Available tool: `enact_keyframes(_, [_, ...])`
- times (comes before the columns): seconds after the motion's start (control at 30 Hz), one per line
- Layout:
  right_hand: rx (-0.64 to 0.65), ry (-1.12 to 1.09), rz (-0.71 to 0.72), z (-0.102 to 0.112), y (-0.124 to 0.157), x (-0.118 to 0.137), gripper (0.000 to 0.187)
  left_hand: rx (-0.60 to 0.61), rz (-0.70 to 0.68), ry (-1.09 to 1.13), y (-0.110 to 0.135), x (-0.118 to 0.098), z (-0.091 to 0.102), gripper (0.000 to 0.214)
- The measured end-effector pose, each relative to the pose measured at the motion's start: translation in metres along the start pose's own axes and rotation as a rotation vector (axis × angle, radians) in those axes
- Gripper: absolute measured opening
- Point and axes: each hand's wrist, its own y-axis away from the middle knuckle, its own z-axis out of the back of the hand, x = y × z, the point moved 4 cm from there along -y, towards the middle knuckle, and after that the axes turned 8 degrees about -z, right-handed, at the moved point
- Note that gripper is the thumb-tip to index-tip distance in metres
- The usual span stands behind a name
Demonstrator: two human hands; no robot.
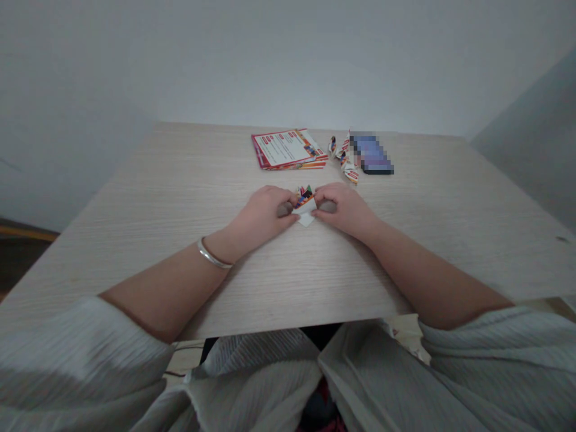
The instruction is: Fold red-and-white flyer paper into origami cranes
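Observation:
Between my two hands is a small piece of folded paper (306, 207), printed in bright colours on top and white on its lower flaps. My left hand (267, 210) pinches its left side between thumb and fingers. On the right side, my right hand (344, 207) grips it the same way, thumb low and fingers above. Both hands rest at the table surface. Some of the paper is hidden behind my fingertips. A silver bangle (213, 255) circles my left wrist.
Behind my hands lies a stack of printed paper sheets (288, 150) with red borders. Several crumpled or folded printed paper pieces (345, 163) lie right of it, beside a blurred phone-like device (373, 154). The pale wooden table (180, 180) meets a wall at the back.

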Motion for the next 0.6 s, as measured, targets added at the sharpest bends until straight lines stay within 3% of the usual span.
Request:
enact_keyframes(0.37, [0.149,0.056,0.148,0.003,0.005,0.013,0.023,0.161,-0.225,-0.193,0.001,-0.005,0.004,0.026])
enact_keyframes(0.6, [0.199,0.194,0.151,0.009,0.008,0.018,0.039,0.271,-0.354,-0.365,0.009,-0.021,0.007,0.038])
